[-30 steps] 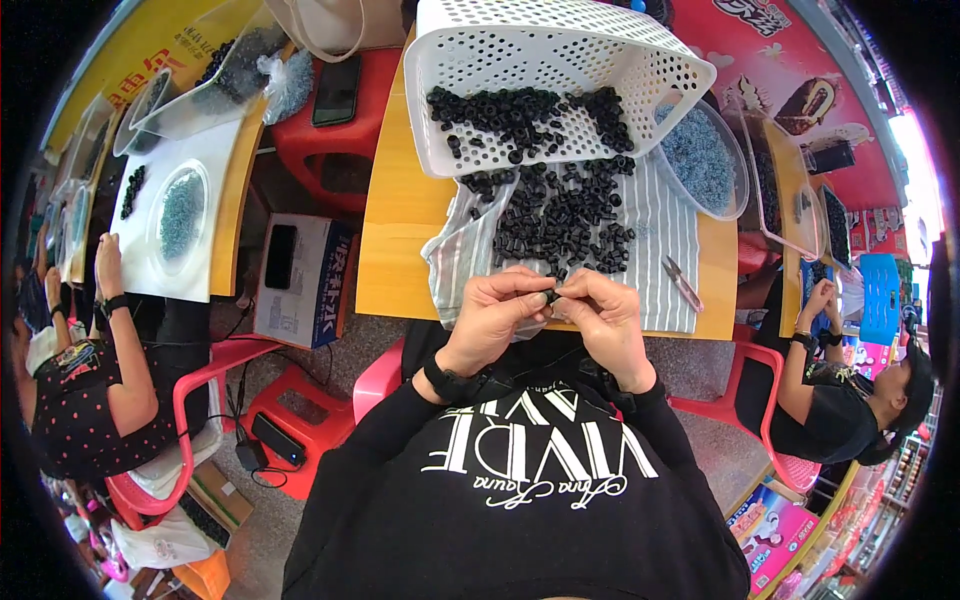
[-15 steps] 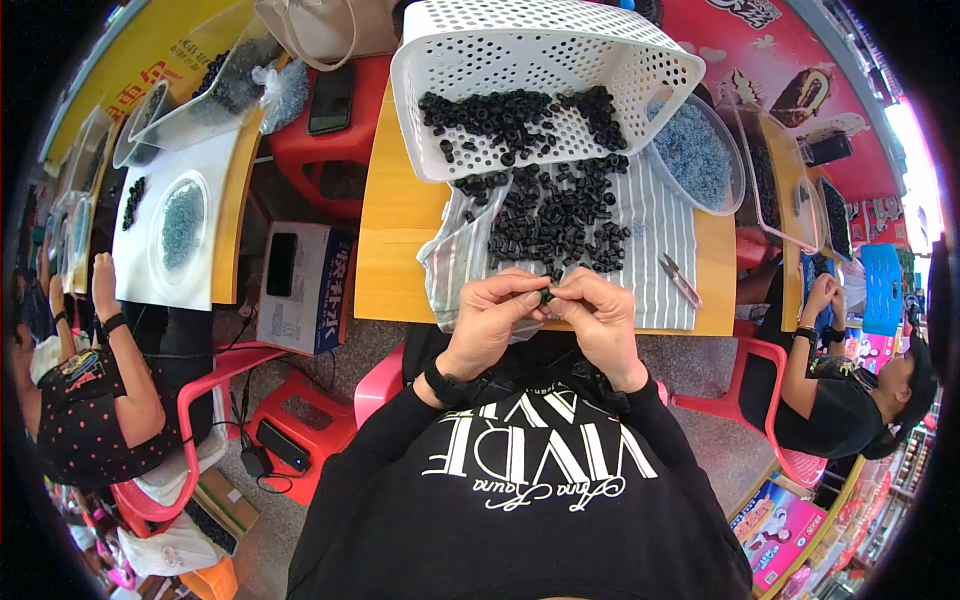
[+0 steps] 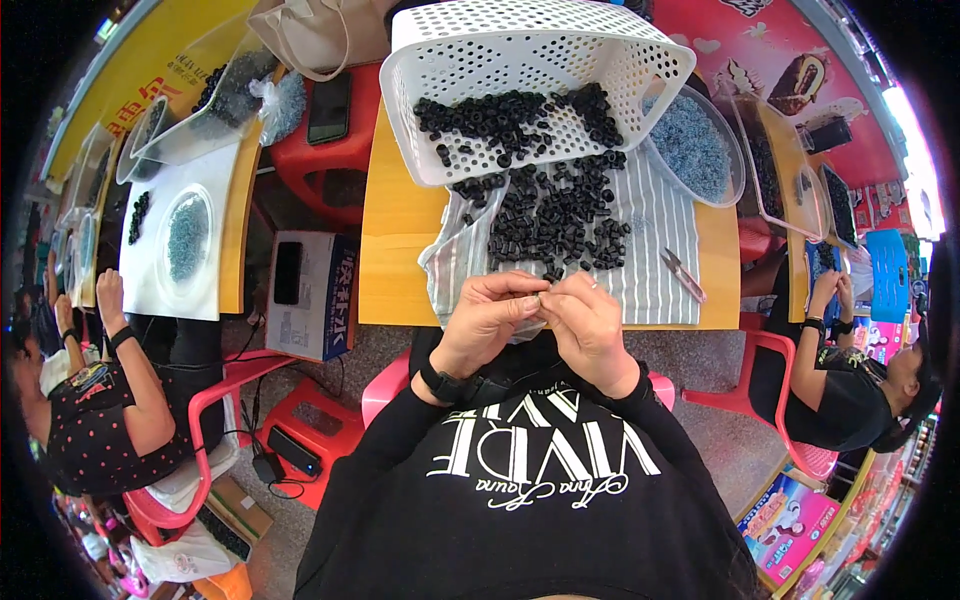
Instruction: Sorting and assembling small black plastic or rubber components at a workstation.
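Observation:
My left hand [image 3: 490,312] and my right hand [image 3: 590,325] meet fingertip to fingertip at the table's near edge. Both are closed in a pinch around a small black part, now almost wholly covered by the fingers. Just beyond them, a loose heap of small black cylindrical parts [image 3: 555,215] spreads over a grey-and-white striped cloth [image 3: 665,235]. Behind the heap a white perforated plastic basket [image 3: 535,50] lies tipped toward me, with more black parts inside it. To the right of my right hand, small snips [image 3: 684,276] with pinkish handles rest on the cloth.
A clear round tub of small bluish pieces [image 3: 695,150] stands right of the basket. The wooden table [image 3: 395,250] shows at the left. A red stool with a phone [image 3: 329,107] is beyond it. People work at side tables, one left [image 3: 120,400], one right [image 3: 850,390].
The black part that showed between my fingertips is now covered. My right hand has turned and shifted slightly left, its fingers closing over the left fingertips.

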`<state>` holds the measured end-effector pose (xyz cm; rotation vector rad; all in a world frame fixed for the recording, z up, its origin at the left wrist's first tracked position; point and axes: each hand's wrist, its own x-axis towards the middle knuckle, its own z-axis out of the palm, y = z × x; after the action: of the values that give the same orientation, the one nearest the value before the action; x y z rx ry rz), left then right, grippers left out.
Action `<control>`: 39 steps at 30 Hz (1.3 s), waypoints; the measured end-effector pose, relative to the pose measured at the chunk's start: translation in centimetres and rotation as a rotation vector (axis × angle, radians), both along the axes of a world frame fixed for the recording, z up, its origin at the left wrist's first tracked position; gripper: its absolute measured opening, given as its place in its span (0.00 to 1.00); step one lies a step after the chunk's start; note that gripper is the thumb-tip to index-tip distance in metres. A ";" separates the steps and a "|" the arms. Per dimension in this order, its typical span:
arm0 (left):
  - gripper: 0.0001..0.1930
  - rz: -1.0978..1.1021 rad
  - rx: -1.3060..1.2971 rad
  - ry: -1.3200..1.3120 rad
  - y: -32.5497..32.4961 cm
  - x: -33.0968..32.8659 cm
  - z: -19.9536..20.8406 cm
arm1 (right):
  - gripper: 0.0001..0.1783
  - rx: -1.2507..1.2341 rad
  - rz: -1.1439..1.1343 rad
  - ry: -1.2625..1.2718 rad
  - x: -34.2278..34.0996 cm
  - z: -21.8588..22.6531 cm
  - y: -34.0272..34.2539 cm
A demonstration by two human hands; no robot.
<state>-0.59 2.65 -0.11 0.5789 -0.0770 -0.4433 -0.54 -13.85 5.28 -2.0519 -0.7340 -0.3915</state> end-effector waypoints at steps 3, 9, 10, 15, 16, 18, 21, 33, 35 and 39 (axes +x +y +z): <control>0.11 -0.011 -0.043 0.017 0.1 0.0 -0.4 | 0.11 -0.006 0.042 0.031 0.2 0.8 -0.2; 0.14 -0.016 -0.087 0.002 0.6 0.1 -0.6 | 0.12 -0.252 -0.292 0.019 1.0 1.9 -6.4; 0.15 -0.011 -0.093 0.000 0.4 0.2 -0.4 | 0.10 -0.330 -0.409 0.070 1.2 1.8 -8.3; 0.17 0.012 -0.084 0.009 0.0 0.4 0.0 | 0.09 -0.576 -0.684 0.140 1.2 -0.7 -15.0; 0.17 0.020 -0.070 0.007 0.0 0.3 -0.1 | 0.09 -0.549 -0.677 0.170 1.1 -1.0 -15.3; 0.17 0.025 -0.060 0.010 0.0 0.3 -0.2 | 0.10 -0.519 -0.673 0.203 1.0 -1.3 -15.5; 0.17 0.038 -0.044 0.016 0.0 0.1 -0.2 | 0.09 -0.591 -0.640 0.050 1.1 -1.5 -15.3; 0.16 0.076 -0.042 0.008 -0.1 0.1 -0.4 | 0.07 0.472 -0.366 0.861 -0.8 1.9 -9.4; 0.15 0.083 -0.043 0.010 -0.3 0.1 -0.4 | 0.11 0.409 -0.170 0.873 -1.5 1.9 -5.7; 0.16 0.079 -0.041 0.017 -0.3 0.1 -0.5 | 0.14 0.207 -0.057 0.685 -1.8 0.6 -2.7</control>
<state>-0.49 2.30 -0.63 0.5353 -0.0467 -0.3695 -2.32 -16.55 5.92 -1.8378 -0.2053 0.2026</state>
